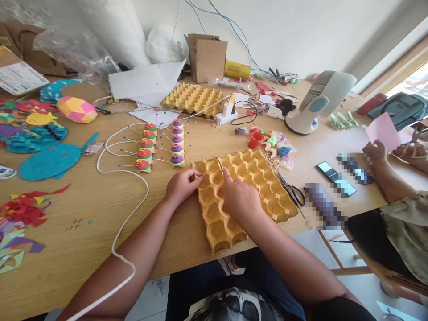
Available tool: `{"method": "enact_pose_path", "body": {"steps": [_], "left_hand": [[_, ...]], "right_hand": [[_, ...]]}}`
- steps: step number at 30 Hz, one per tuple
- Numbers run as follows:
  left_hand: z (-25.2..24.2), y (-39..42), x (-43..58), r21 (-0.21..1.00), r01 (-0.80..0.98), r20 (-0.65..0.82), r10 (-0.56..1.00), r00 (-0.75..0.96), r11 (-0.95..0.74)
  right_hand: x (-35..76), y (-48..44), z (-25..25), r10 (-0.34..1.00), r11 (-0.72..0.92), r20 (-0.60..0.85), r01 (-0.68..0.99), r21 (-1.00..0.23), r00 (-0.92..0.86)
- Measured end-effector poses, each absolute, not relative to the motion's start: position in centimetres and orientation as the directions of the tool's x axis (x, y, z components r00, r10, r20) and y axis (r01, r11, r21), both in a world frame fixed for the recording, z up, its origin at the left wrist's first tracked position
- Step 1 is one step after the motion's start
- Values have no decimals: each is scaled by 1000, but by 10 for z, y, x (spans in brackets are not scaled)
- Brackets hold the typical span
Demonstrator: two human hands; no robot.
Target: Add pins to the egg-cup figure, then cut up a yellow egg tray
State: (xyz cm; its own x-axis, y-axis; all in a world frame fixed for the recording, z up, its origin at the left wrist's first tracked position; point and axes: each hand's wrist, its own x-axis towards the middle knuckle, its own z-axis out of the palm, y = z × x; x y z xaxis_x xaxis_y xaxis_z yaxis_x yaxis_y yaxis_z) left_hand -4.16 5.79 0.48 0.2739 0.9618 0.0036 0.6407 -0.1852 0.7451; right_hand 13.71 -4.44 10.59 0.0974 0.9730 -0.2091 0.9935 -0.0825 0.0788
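Observation:
A yellow cardboard egg tray (274, 192) lies on the wooden table in front of me. My left hand (184, 183) is closed on its far left corner, thumb and fingers pinching the rim. Over the tray's left part, my right hand (241, 196) is closed with the index finger stretched forward along a knife. Only the knife's thin dark blade (219, 163) shows, its tip near the tray's far edge; the handle is hidden in my palm. Scissors (293, 189) with dark handles rest against the tray's right side.
Two rows of painted egg-cup caterpillars (146, 149) stand beyond my left hand. A second egg tray (192, 99), a power strip (227, 115), a white fan (319, 104) and a red cup (256, 139) are farther back. A white cable (146, 187) crosses the left. A co-worker's hand (375, 149) holds pink paper.

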Motion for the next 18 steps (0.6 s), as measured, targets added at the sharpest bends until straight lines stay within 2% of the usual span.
{"method": "enact_pose_path", "body": {"steps": [4, 11, 13, 18], "left_hand": [[4, 60, -42, 747, 638, -4, 960, 281, -184], [7, 58, -41, 741, 652, -28, 962, 271, -162], [8, 58, -41, 742, 651, -27, 962, 272, -163], [5, 60, -43, 751, 637, -27, 957, 289, -172]], "right_hand": [[139, -44, 108, 976, -83, -200, 996, 46, 90], [158, -44, 123, 984, -131, -133, 987, -96, 117], [158, -42, 123, 986, -127, -118, 986, -108, 115], [148, -39, 115, 975, -113, -201, 991, -65, 98]]}}
